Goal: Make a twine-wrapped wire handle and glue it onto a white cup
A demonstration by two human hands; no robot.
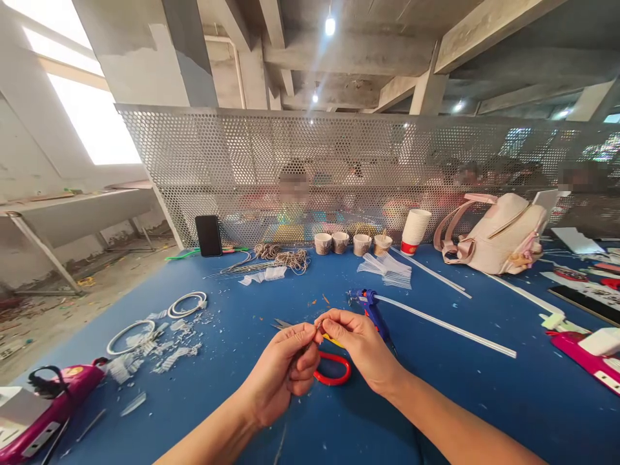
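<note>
1. Hazard, dropped workpiece: the left hand [285,368] and the right hand [358,342] meet above the blue surface [436,400] and pinch a very small thin item [318,326] between their fingertips. It is too small to identify. A slip of either pinch would probably let it fall among the white scraps and offcuts [169,352] lying to the left, where it would be hard to find.

2. Hazard, hot tool: the blue hot-glue gun with a long translucent glue stick [372,307] lies just beyond the right hand, nozzle end toward the hands. A careless move of the right wrist could touch it (whether it is heated cannot be told).

3. Hazard, blades: the scissors with red loop handles [334,374] lie on the surface directly beneath the hands, blade tips [281,323] showing to the left. Lowering the hands blindly could catch a finger on them.

4. Grip, left hand: fingers curled nearly closed, thumb and forefinger pressed together on the small item. The rest of the hand appears empty.

5. Grip, right hand: likewise closed to a fine pinch at thumb and forefinger, meeting the left fingertips. Nothing else is seen in it.

6. Location of the item: held in the air between both hands, near the middle of the surface, clear of the row of small paper cups [351,243] at the far edge.
</note>
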